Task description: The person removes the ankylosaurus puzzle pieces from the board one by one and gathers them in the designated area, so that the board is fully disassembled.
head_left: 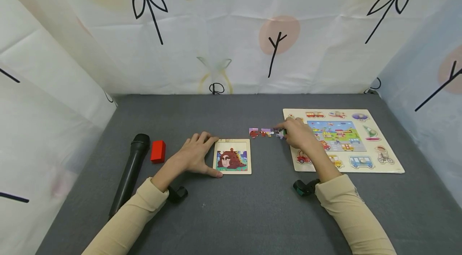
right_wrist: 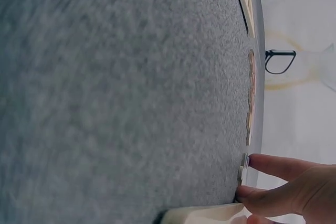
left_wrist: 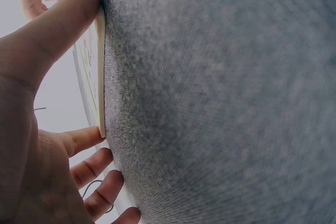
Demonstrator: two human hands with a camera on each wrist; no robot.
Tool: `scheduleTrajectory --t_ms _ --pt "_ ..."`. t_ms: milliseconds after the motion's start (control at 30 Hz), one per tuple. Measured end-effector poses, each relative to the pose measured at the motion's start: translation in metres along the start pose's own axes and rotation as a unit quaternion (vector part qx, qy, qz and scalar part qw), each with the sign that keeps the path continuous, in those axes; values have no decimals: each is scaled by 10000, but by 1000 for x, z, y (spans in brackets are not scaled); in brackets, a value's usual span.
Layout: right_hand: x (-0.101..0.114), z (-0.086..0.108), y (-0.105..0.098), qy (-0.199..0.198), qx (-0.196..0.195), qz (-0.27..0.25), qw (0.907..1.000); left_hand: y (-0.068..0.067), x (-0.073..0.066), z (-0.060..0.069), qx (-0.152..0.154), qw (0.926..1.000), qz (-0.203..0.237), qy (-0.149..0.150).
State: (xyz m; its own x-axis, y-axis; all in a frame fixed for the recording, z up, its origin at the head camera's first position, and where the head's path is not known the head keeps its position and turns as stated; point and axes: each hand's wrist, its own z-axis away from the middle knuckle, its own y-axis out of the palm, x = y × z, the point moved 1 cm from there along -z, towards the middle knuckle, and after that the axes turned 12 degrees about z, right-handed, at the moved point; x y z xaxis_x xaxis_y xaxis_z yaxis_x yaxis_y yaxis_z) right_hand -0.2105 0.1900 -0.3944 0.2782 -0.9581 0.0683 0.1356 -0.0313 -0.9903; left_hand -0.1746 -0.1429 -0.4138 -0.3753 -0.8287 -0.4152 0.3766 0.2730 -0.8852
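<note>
A small wooden jigsaw puzzle [head_left: 232, 156] with a brown hedgehog-like picture lies flat near the middle of the table. My left hand [head_left: 195, 154] spans its left side, fingers spread. The thumb touches the near edge and the index finger the far left corner. To the puzzle's right, loose jigsaw pieces [head_left: 266, 132] lie in a short row. At that row's right end my right hand [head_left: 299, 132] has its index finger and thumb on either side of a jigsaw piece [head_left: 279, 133], which stays flat on the table. The hand partly hides this piece.
A large wooden vehicle puzzle board [head_left: 384, 132] lies under the right forearm. On the left are a black microphone [head_left: 130, 173] and a red block [head_left: 158, 151]. White patterned cloth walls [head_left: 231, 26] border the grey table [head_left: 245, 215] at the back and sides.
</note>
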Motion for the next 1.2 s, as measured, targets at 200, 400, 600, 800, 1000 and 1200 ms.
scheduleTrajectory --t_ms 200,400,600,800,1000,1200 --pt "-4 2 -1 10 12 45 10000 0 0 0 6 10000 -19 8" --pt "-3 3 -1 -45 26 106 9999 1 0 0 18 10000 -13 23" --pt "0 3 -1 -78 -26 201 9998 0 0 0 25 10000 -3 3" --pt "0 1 -1 -117 -73 172 9998 -1 -1 0 12 10000 -7 7" --pt "1 2 -4 -123 -39 -65 9999 -1 -1 0 -4 10000 5 13" --pt "12 4 -10 -310 -234 -242 9990 0 0 0 11 10000 16 -10"
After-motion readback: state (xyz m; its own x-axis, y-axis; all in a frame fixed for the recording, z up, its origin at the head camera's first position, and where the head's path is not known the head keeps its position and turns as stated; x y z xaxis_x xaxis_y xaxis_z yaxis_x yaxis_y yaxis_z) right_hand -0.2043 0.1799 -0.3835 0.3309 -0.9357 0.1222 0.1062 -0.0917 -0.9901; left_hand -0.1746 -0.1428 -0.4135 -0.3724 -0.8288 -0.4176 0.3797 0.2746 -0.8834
